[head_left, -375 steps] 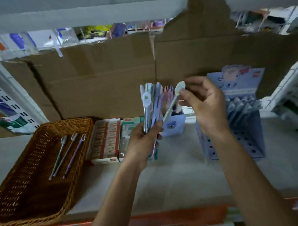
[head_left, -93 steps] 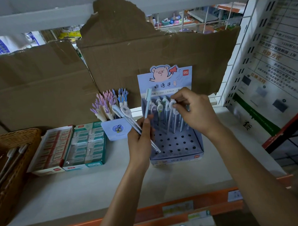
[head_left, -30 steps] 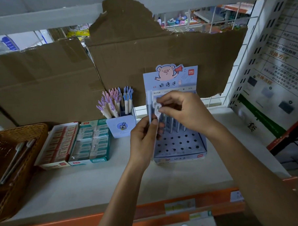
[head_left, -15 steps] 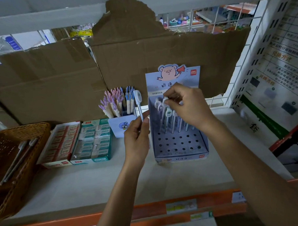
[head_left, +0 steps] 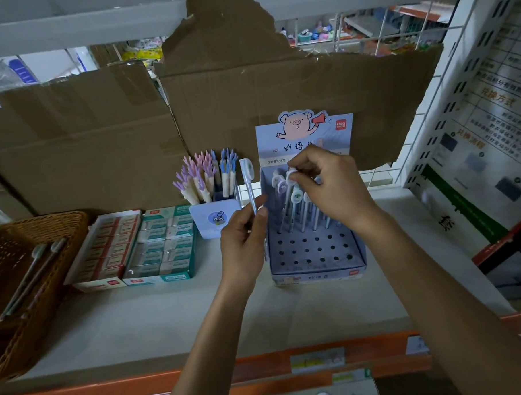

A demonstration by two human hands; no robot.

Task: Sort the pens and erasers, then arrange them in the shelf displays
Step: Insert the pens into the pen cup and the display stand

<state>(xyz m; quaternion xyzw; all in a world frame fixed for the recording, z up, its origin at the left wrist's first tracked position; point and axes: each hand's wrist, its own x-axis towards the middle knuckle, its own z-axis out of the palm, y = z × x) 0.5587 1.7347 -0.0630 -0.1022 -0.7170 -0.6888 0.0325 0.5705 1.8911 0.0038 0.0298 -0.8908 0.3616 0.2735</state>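
Fingers of my right hand (head_left: 327,188) pinch a pen cap (head_left: 291,173) in the pig display box (head_left: 316,266); my left hand (head_left: 243,243) grips one upright pen (head_left: 248,180).

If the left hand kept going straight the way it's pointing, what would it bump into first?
Probably the left wall of the blue pen display box, just beyond the left hand and the pen it grips; depth is unclear from one view.

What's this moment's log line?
left hand: grips spare pen | right hand: pinches slotted pen in display box | basket: loose pens inside
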